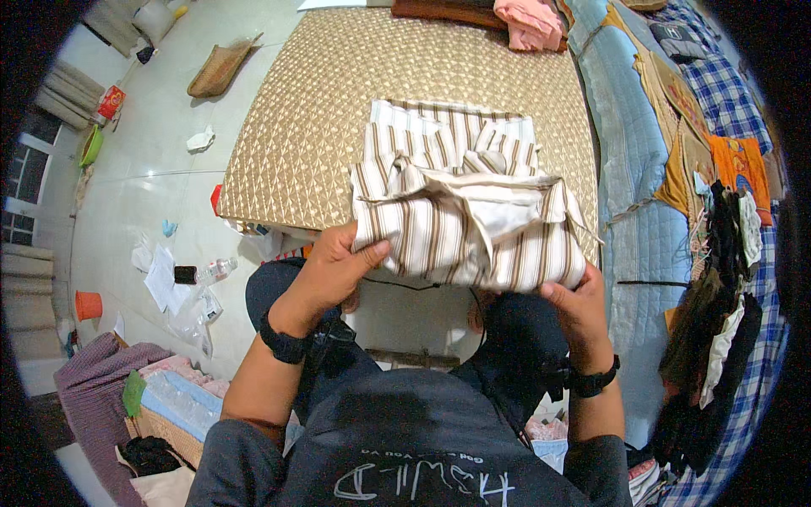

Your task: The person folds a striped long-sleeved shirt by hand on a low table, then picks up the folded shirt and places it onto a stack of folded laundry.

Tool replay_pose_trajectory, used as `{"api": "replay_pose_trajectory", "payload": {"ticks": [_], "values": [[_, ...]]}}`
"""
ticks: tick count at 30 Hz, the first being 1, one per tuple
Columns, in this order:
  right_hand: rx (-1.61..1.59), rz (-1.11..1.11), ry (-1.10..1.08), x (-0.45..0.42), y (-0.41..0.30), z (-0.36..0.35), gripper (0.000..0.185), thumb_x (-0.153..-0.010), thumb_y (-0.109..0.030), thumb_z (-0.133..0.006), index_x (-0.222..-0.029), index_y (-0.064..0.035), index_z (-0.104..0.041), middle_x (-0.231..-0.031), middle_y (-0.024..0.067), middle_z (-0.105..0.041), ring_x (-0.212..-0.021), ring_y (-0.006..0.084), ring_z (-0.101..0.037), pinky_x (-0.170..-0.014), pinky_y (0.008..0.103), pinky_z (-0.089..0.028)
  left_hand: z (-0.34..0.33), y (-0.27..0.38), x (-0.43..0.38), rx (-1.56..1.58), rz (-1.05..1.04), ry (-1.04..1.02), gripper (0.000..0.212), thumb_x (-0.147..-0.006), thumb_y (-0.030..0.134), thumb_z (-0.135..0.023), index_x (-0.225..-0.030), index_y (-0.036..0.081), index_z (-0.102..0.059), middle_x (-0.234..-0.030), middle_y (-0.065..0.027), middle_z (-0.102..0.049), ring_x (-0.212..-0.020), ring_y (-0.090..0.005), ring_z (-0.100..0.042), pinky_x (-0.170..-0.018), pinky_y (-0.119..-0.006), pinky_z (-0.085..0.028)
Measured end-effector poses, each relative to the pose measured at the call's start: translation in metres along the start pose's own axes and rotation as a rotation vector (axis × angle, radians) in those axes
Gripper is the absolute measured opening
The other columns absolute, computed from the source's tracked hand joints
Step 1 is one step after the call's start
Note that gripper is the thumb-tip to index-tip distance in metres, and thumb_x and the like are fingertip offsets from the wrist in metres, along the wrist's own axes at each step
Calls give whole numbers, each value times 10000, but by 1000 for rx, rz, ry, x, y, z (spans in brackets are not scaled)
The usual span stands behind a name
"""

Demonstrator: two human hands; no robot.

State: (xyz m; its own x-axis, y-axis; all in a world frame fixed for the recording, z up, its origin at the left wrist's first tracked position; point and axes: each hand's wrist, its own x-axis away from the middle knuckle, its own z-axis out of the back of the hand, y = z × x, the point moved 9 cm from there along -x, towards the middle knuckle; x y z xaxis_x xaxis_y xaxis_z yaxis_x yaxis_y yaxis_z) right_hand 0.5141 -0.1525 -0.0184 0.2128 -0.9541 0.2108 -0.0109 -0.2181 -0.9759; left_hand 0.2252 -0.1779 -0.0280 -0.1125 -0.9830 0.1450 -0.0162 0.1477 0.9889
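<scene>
A brown-and-white striped collared shirt (424, 234) is partly folded in front of me, its collar side facing me. My left hand (342, 263) pinches its near left corner, thumb on top. At the near right corner, my right hand (573, 295) grips the cloth with the thumb above and the fingers beneath. The shirt's far part lies flat on a tan patterned table cover (304, 120), while the near edge is held up at the table's front edge. Some of its layers are bunched in the middle.
Pink cloth (532, 22) lies at the table's far right. Along the right side runs a light blue quilted pad (640, 253) with piled clothes beyond. On the floor at left are a dustpan-shaped woven basket (222, 70), a plastic bottle (217, 271), papers and an orange pot (88, 305).
</scene>
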Motion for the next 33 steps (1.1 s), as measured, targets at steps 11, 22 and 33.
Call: {"api": "replay_pose_trajectory", "payload": {"ticks": [11,22,33], "values": [[-45,-8,-80,61,-60,-24,513,-597,11,-803,-1070,39,-604,-991,99,-660,-919,172,-618,-861,316,-466,5,87,64,50,-146,-80,201,-807,49,-670,-1001,-4,-658,-893,-35,-666,-807,-94,-604,-716,-239,-477],[209,408,-58,-74,-272,-21,198,-870,-32,-530,-1030,63,-598,-948,127,-633,-820,221,-625,-789,324,-517,44,251,-66,39,-276,-9,291,-937,186,-513,-970,-99,-562,-869,-88,-612,-720,-163,-597,-675,-289,-532],[353,932,-344,-282,-334,-30,129,-872,-48,-572,-882,65,-634,-809,96,-641,-713,179,-604,-653,294,-521,112,307,-299,-180,-368,119,242,-944,158,-500,-873,-55,-590,-751,-60,-590,-605,-147,-541,-596,-314,-511]]}}
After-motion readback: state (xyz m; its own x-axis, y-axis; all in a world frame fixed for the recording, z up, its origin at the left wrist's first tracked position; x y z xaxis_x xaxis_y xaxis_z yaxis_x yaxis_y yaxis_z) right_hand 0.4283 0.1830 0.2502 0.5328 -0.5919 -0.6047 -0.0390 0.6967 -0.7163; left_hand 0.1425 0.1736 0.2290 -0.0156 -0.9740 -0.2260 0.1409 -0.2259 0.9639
